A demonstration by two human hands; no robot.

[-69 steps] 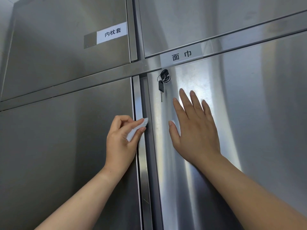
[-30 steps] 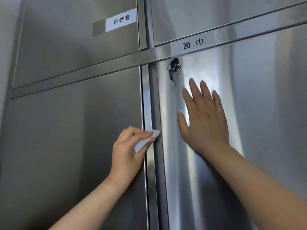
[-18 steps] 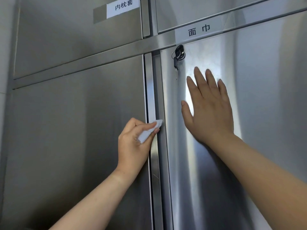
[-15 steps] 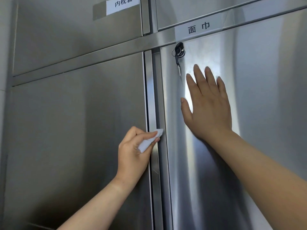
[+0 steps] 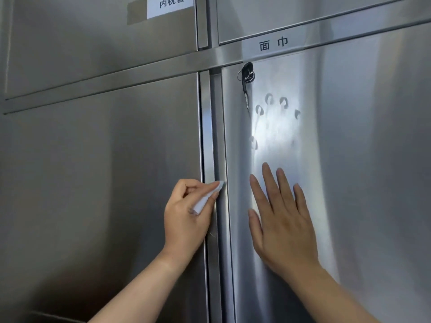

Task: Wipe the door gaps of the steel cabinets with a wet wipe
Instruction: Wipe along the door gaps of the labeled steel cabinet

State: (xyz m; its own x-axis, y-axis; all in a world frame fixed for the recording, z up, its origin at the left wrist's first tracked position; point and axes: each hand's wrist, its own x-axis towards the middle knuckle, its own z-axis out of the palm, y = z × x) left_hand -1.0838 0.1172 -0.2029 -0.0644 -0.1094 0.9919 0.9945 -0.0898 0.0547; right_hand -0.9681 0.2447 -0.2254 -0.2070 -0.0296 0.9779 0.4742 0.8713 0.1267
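White wipe [image 5: 206, 198] in left hand [image 5: 186, 220] | on door gap [image 5: 215, 136] | right hand [image 5: 282, 224] flat

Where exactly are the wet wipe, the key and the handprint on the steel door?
wet wipe [image 5: 203, 201], head view: its white folded middle.
key [image 5: 247, 67], head view: its black head.
handprint [image 5: 275, 127], head view: the foggy palm patch in its middle.

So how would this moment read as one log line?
left hand: pinches wet wipe on door gap | right hand: flat on right door | key: in lock
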